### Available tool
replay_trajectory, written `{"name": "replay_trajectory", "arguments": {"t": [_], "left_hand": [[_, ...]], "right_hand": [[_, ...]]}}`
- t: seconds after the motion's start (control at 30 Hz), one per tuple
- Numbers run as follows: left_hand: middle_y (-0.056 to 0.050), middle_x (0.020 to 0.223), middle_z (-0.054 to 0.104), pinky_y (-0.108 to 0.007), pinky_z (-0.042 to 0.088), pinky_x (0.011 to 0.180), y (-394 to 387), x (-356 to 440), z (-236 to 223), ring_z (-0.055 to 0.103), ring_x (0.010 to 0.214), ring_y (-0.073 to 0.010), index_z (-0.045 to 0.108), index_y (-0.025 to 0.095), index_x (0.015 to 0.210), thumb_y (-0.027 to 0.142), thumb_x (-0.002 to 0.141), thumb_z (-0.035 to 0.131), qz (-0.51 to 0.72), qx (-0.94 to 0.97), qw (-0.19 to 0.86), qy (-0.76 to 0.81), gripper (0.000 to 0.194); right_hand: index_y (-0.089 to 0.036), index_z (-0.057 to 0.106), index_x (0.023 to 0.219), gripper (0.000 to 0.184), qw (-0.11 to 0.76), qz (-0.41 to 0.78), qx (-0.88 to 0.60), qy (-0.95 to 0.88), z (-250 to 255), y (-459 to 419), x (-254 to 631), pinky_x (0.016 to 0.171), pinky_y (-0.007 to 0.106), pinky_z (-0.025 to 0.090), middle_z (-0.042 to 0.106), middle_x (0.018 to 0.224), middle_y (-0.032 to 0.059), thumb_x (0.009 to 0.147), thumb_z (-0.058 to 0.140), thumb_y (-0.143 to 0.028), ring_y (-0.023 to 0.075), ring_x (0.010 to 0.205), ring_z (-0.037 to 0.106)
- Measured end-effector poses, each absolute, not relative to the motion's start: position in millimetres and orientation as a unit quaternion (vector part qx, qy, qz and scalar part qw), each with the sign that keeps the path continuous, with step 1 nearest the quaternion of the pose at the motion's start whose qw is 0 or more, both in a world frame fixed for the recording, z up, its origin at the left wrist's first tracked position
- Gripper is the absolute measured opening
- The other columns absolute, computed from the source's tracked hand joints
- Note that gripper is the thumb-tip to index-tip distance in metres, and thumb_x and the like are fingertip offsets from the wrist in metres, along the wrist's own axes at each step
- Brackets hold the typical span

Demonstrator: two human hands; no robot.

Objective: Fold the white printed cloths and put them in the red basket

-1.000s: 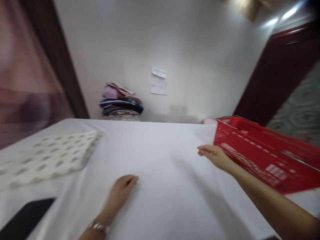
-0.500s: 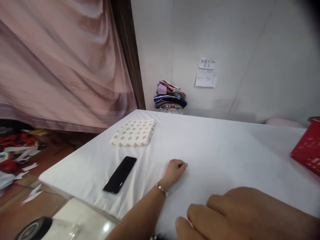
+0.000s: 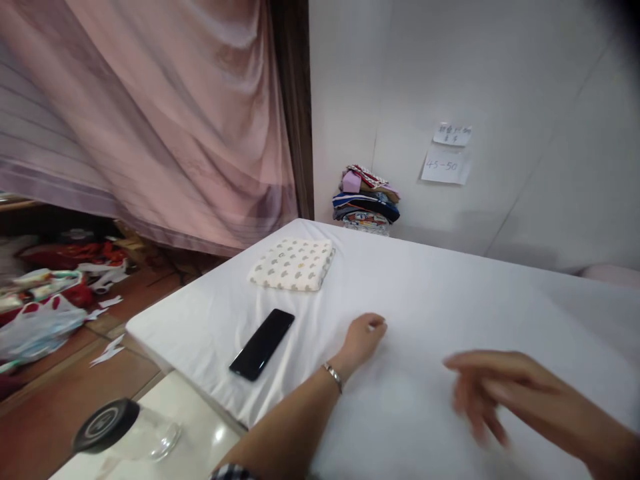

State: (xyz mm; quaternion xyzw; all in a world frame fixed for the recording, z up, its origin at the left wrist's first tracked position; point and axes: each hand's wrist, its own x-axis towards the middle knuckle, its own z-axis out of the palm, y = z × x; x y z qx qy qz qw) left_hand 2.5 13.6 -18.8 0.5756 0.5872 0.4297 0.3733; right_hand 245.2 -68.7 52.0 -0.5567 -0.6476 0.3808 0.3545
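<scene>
My left hand (image 3: pixel 364 337), with a silver bracelet at the wrist, rests on the white-covered table (image 3: pixel 425 287). Its fingers are curled in towards the thumb, and I see nothing in them. To the right, my right hand (image 3: pixel 500 387) hovers over the cloth, somewhat blurred, with its fingers apart and nothing held. A black phone (image 3: pixel 263 343) lies flat to the left of my left hand. Beyond the phone is a folded white cloth (image 3: pixel 293 265) with a grey print. Neither hand touches the phone or the folded cloth.
A stack of folded clothes (image 3: pixel 367 199) stands behind the table's far edge. Paper notes (image 3: pixel 447 167) hang on the wall. At lower left, a clear jar with a black lid (image 3: pixel 107 425) lies on a pale surface. Bags (image 3: pixel 43 327) and scraps litter the floor under a pink curtain (image 3: pixel 200 120).
My right hand has moved away from the camera, and its fingers have spread. My left hand stays on the table. The view has turned left, so the red object at right is out of frame.
</scene>
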Motion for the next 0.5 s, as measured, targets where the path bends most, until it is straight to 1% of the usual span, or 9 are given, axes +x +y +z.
{"name": "replay_trajectory", "arguments": {"t": [0.03,0.07,0.1,0.17,0.23,0.27,0.33,0.43,0.5], "left_hand": [[-0.005,0.096,0.068,-0.027,0.046,0.081,24.5,-8.4,-14.5,0.061,0.087,-0.0167,0.066,0.019,0.095,0.029,0.073,0.062,0.453,0.536,0.353,0.619,0.025],[-0.009,0.106,0.065,-0.029,0.046,0.084,36.6,-22.2,-9.4,0.060,0.094,-0.0185,0.061,0.017,0.107,0.033,0.075,0.061,0.469,0.504,0.333,0.645,0.036],[-0.012,0.116,0.060,-0.031,0.044,0.089,49.1,-38.2,-3.8,0.057,0.104,-0.0206,0.055,0.016,0.116,0.035,0.076,0.061,0.488,0.458,0.302,0.679,0.045],[-0.015,0.136,0.043,-0.034,0.035,0.102,72.6,-72.9,7.7,0.040,0.126,-0.0245,0.044,0.014,0.126,0.037,0.077,0.059,0.515,0.378,0.241,0.731,0.056],[-0.020,0.147,0.024,-0.039,0.025,0.108,91.5,-103.6,17.4,0.023,0.136,-0.0282,0.034,0.010,0.133,0.040,0.081,0.053,0.521,0.314,0.202,0.767,0.062],[-0.022,0.149,0.016,-0.042,0.023,0.109,98.9,-115.2,21.0,0.019,0.137,-0.0300,0.030,0.008,0.134,0.042,0.082,0.051,0.520,0.286,0.190,0.782,0.065],[-0.025,0.149,0.008,-0.048,0.024,0.107,110.3,-129.0,25.0,0.017,0.137,-0.0337,0.026,0.007,0.136,0.044,0.082,0.048,0.514,0.240,0.171,0.806,0.069],[-0.026,0.149,0.007,-0.054,0.023,0.105,119.3,-131.6,24.0,0.016,0.137,-0.0356,0.022,0.007,0.137,0.045,0.081,0.050,0.500,0.205,0.143,0.829,0.073],[-0.024,0.150,0.008,-0.053,0.017,0.107,119.8,-129.8,20.7,0.010,0.138,-0.0345,0.021,0.008,0.137,0.042,0.079,0.054,0.492,0.198,0.121,0.839,0.076]], "right_hand": [[-0.025,0.072,0.078,0.027,0.342,0.379,-0.544,-0.666,46.5,-55.8,251.1,0.050,0.030,0.050,0.069,0.066,0.0021,0.071,0.056,-0.045,0.0174,0.054,0.062],[-0.025,0.071,0.071,0.024,0.336,0.372,-0.554,-0.664,38.2,-45.2,256.9,0.053,0.030,0.052,0.070,0.072,0.0033,0.069,0.057,-0.044,0.0181,0.059,0.063],[-0.022,0.073,0.076,0.028,0.338,0.367,-0.566,-0.656,27.2,-37.6,262.4,0.055,0.031,0.052,0.071,0.075,0.0040,0.069,0.057,-0.044,0.0191,0.062,0.064],[-0.023,0.073,0.079,0.030,0.368,0.350,-0.600,-0.618,-0.5,-31.8,270.3,0.057,0.033,0.053,0.071,0.074,0.0036,0.069,0.057,-0.046,0.0215,0.062,0.065],[-0.024,0.072,0.084,0.034,0.393,0.336,-0.624,-0.585,-27.6,-34.2,272.9,0.059,0.033,0.053,0.070,0.071,0.0025,0.070,0.057,-0.050,0.0219,0.060,0.064],[-0.024,0.072,0.086,0.035,0.399,0.332,-0.627,-0.581,-37.9,-36.4,272.5,0.060,0.032,0.053,0.070,0.071,0.0022,0.070,0.057,-0.051,0.0216,0.060,0.064],[-0.024,0.071,0.087,0.034,0.396,0.331,-0.621,-0.590,-49.2,-39.4,270.5,0.061,0.031,0.053,0.069,0.069,0.0016,0.070,0.058,-0.051,0.0214,0.063,0.064],[-0.025,0.072,0.088,0.033,0.385,0.341,-0.603,-0.610,-48.0,-38.6,269.9,0.061,0.030,0.052,0.066,0.064,0.0008,0.071,0.057,-0.049,0.0214,0.065,0.063],[-0.024,0.072,0.086,0.033,0.387,0.348,-0.589,-0.618,-43.5,-36.6,272.1,0.062,0.030,0.052,0.065,0.061,0.0008,0.072,0.057,-0.049,0.0213,0.063,0.063]]}}
